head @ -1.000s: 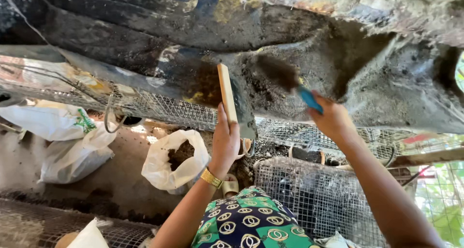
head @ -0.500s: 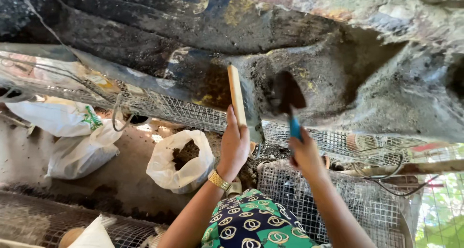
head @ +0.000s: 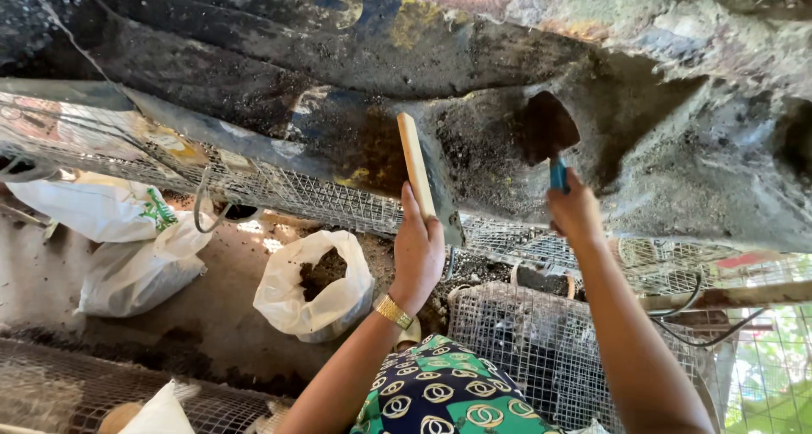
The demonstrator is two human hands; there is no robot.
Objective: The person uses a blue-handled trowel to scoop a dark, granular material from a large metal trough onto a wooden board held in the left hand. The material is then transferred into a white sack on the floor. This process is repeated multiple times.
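A person's left hand point(head: 419, 248) gripped a flat pale wooden board point(head: 415, 165), fingers wrapped around its lower end, holding it upright against the soiled tray point(head: 254, 96) that ran above a row of wire-mesh cages point(head: 541, 349). The right hand point(head: 577, 210) was closed on the blue handle of a small trowel point(head: 550, 134), whose dark blade was pressed into the caked, dirt-crusted surface just above that hand's fingers.

The step in hand appeared to be scraping: the trowel loosening the dark muck from the tray while the board, just left of the blade, stood ready to catch or guide it. Much crust remained across the tray on both sides of the two tools, so the work looked far from finished.

Below the left hand's fingers an open white sack point(head: 315, 286) sat on the floor, already holding some dark matter; two more white bags point(head: 127, 239) lay well off to the left of it.

The next move likely called for drawing the blade toward the board with steady pressure, keeping the board's edge tight to the tray so loosened dirt did not spill past it onto the cages beneath.
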